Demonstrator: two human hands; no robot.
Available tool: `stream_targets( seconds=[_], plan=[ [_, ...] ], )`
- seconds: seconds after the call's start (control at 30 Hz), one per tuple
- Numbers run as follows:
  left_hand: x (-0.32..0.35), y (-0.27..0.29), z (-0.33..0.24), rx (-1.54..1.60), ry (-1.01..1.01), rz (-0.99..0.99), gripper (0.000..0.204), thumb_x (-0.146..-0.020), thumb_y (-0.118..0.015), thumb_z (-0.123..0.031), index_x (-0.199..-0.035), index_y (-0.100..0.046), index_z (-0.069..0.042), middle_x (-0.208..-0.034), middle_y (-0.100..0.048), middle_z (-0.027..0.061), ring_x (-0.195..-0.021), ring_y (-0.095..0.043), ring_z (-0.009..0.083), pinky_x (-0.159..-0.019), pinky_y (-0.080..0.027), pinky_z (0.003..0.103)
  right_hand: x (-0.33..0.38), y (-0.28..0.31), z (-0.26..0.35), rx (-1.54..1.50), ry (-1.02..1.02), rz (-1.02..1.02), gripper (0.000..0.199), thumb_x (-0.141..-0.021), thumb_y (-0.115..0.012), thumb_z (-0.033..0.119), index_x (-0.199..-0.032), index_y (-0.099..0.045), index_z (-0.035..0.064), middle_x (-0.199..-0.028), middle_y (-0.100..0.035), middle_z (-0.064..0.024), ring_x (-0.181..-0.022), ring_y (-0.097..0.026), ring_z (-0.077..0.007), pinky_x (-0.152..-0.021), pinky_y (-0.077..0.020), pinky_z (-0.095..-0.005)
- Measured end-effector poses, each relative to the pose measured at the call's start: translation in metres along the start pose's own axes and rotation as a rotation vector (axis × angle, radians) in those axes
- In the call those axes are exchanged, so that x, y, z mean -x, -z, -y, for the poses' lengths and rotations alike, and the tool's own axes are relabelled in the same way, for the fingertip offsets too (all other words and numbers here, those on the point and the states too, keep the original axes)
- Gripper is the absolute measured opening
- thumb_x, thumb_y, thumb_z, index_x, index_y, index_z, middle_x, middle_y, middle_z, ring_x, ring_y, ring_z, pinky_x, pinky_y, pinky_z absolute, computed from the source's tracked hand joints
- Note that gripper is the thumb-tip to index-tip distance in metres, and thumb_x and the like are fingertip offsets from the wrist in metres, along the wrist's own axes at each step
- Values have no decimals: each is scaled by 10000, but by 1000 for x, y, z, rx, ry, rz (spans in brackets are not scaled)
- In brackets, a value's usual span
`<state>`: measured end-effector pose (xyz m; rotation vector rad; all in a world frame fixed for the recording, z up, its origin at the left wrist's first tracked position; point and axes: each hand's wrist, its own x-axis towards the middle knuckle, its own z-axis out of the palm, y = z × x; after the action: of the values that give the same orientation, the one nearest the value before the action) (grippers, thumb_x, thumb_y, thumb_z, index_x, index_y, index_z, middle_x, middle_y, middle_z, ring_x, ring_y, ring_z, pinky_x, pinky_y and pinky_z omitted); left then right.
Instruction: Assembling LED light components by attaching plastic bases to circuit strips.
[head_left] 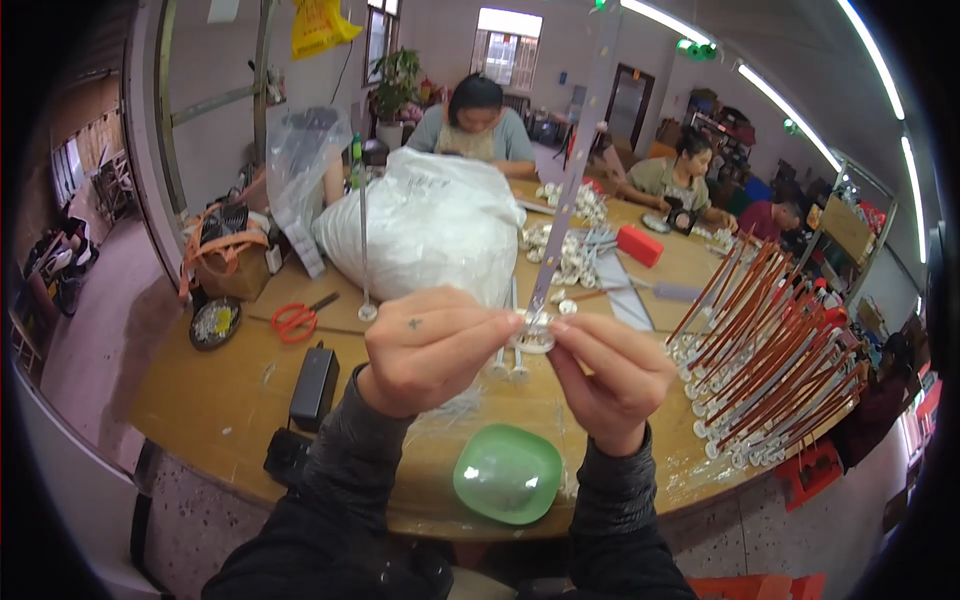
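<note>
Both my hands meet over the middle of the table, fingertips pinched together. Between them is a small white round piece (535,340); my left hand (425,345) grips its left side and my right hand (615,375) its right side. Fine detail on the piece is too small to make out. Just beyond it, a tall pale post (568,200) rises; I cannot tell whether the piece touches it. Thin white rods with round ends (519,374) lie below my fingers. Nearer me sits a green bowl (490,470), between my forearms.
Left are orange-handled scissors (293,322), a black box (314,385) and a dark dish (214,322). Behind stands a big white bag (415,225). Many brown rods with white ends (770,360) lie right. A red box (640,246) is farther back. Several people work across the table.
</note>
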<state>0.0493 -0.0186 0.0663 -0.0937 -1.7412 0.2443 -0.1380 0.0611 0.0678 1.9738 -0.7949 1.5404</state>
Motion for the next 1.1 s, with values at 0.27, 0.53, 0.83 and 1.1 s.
stream_targets(
  seconds=[0.27, 0.53, 0.83, 1.1],
  plan=[
    [-1, -2, -2, 7, 40, -6, 205, -689, -778, 80, -883, -730, 32, -710, -674, 97, -600, -666, 235, -528, -529, 296, 2, -1, 1, -36, -34, -17, 272, -656, -803, -80, -909, -754, 5, -880, -733, -122, -754, -719, -237, -663, -575, -291],
    [1, -2, 1, 20, 54, 3, 217, -686, -776, 77, -892, -735, 23, -720, -682, 101, -609, -678, 241, -536, -537, 294, 2, -3, -1, -38, -40, -31, 269, -659, -807, -74, -910, -755, 7, -875, -734, -121, -745, -722, -229, -655, -576, -288],
    [0, -1, -1, 5, 47, 13, 225, -679, -777, 80, -893, -735, 25, -747, -691, 103, -618, -682, 247, -554, -549, 300, 3, -3, -2, -28, -18, -24, 283, -652, -798, -94, -916, -743, -5, -872, -724, -121, -730, -710, -234, -636, -562, -293],
    [-1, -1, 4, 3, 5, 10, 255, -681, -772, 79, -930, -730, 39, -745, -685, 106, -620, -675, 237, -545, -543, 303, 4, -3, -5, -32, -36, -8, 283, -662, -805, -97, -927, -748, -13, -893, -735, -140, -778, -719, -231, -684, -568, -286]
  ],
)
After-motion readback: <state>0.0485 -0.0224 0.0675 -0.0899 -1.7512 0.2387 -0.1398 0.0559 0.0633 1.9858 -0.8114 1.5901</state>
